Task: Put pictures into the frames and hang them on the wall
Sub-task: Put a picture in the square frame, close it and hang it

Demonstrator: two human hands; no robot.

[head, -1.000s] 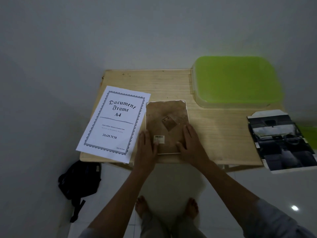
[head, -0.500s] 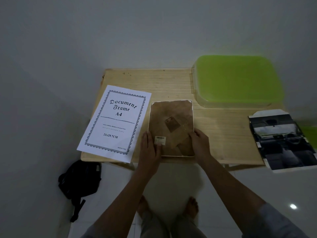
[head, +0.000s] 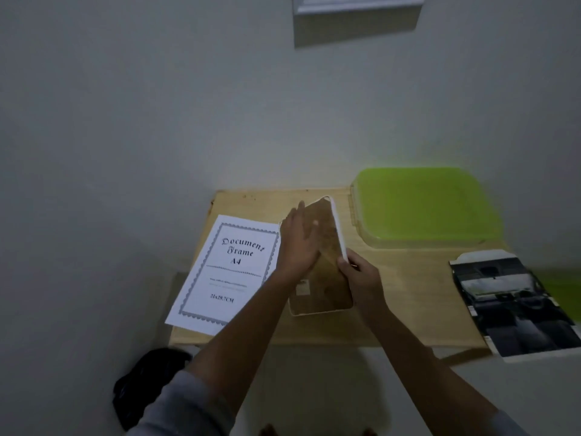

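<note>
a person's left hand (head: 298,243) lies flat and open against the brown back of a white-edged picture frame (head: 327,278), which is tilted up on its near edge over the middle of a wooden table (head: 402,297), while the right hand (head: 361,275) pinches the frame's right rim. a white "document frame a4" sheet (head: 226,272) lies just left of the frame, a dark photo print (head: 515,306) overhangs the table's right end, and a green tray (head: 421,206) sits at the back right. the motion blur makes it hard to say whether the frame's lower edge touches the table.

Left hand (head: 298,243) flat on brown frame back (head: 327,272), right hand (head: 361,278) gripping its white edge, wooden table (head: 408,294)
</note>
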